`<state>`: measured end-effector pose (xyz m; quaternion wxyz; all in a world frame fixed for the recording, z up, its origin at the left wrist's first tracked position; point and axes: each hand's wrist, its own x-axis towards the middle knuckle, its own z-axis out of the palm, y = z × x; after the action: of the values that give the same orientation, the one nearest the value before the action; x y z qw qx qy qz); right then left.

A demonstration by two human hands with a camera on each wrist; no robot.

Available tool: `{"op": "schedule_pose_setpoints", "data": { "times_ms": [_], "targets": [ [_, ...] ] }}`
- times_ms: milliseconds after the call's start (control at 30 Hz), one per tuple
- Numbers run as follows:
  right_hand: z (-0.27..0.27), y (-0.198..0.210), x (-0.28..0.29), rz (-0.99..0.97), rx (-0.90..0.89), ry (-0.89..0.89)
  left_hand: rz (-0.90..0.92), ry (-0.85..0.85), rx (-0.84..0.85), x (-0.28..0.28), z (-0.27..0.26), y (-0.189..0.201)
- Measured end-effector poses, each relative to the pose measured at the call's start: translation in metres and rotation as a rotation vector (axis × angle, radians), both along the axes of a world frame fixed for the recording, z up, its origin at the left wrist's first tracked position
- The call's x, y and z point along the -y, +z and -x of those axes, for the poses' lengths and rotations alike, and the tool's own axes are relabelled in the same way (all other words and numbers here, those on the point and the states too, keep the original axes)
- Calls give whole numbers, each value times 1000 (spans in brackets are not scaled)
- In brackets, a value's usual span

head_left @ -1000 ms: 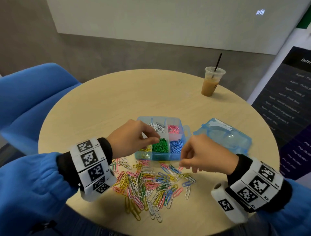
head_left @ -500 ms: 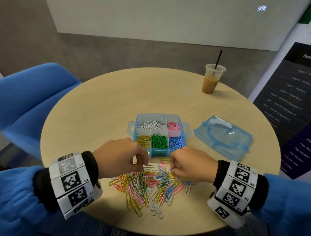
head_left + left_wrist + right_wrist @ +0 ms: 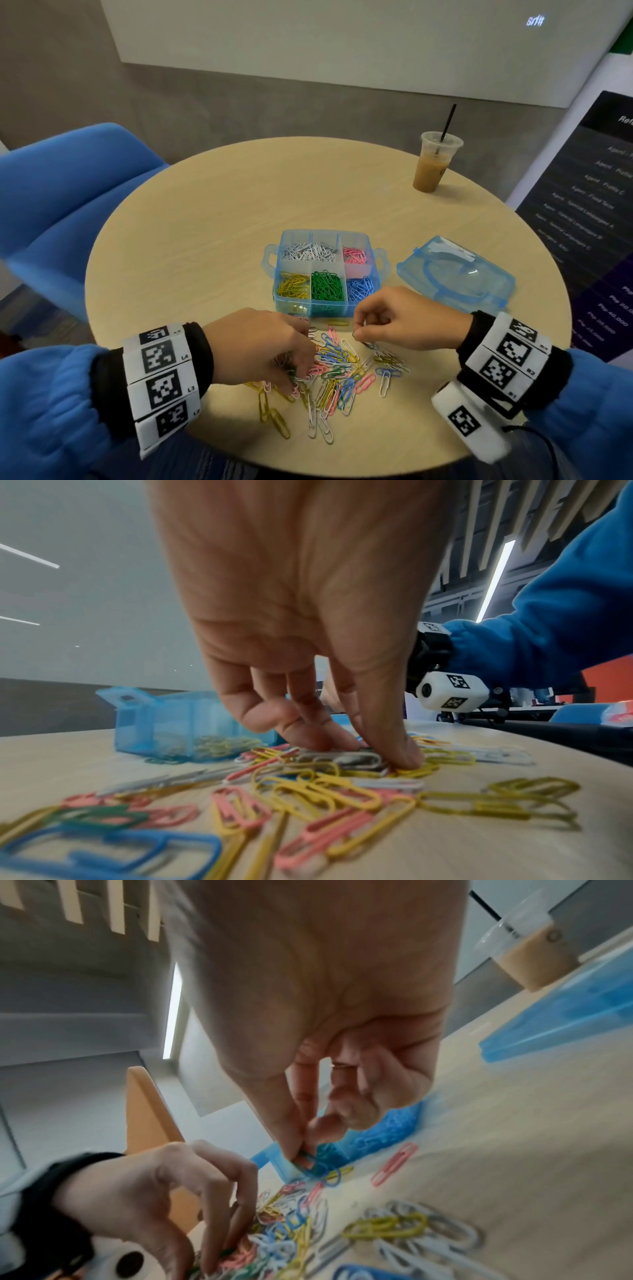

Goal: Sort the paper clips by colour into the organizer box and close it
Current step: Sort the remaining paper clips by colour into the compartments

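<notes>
Table: round, light wood [image 3: 205, 240]; all items below rest on it.
Organizer box: translucent blue [image 3: 327, 308], lid off, centre of the table, just beyond the loose pile. 5 compartments hold clips: white and pink in the far row; yellow, green, blue in the near row.
Lid: blue [image 3: 455, 274], lying flat to the right of the box, apart from it.
Loose paper clips: mixed colours [image 3: 339, 370], scattered between the box and the near table edge.
Left hand: [image 3: 260, 346] palm down on the left part of the pile. In the left wrist view thumb and fingertips [image 3: 404, 753] press onto a silver-white clip lying on yellow ones; fingers bent, closing on it. The clip still lies flat on the heap.
Right hand: [image 3: 400, 322] raised a little above the right part of the pile, near the front of the box. Thumb and forefinger pinch a small dark green clip [image 3: 303, 1157]; remaining fingers curled.
Cup: iced coffee with black straw [image 3: 433, 164], far right of the table, well apart from the box.
</notes>
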<state>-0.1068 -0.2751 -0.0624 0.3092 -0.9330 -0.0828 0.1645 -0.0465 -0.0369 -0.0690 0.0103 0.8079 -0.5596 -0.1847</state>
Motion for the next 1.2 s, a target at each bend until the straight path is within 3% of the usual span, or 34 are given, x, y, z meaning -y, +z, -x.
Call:
{"op": "schedule_pose_setpoints", "data": {
  "times_ms": [267, 433, 700, 833, 900, 1000, 1133, 1200],
  "targets": [
    [8, 8, 0, -42, 190, -40, 195, 74, -184, -5, -10, -2],
    [4, 16, -4, -176, 89, -102, 354, 178, -266, -10, -14, -2],
    [-6, 23, -10, -186, -8, -98, 483, 326, -453, -9, -19, 15],
    [-18, 24, -8, -320, 150, -291, 713, 462, -384, 8, -29, 29],
    [-21, 24, -9, -305, 196, -324, 724, 492, -358, 17, -35, 32],
    [-14, 23, -8, -180, 245, -245, 624, 450, -238, 21, -37, 29],
    [6, 20, -14, 6, 192, 65, 572, 396, -112, 12, -27, 25],
    [10, 13, -22, 66, 152, 195, 427, 363, -16, 11, -18, 23]
  ]
}}
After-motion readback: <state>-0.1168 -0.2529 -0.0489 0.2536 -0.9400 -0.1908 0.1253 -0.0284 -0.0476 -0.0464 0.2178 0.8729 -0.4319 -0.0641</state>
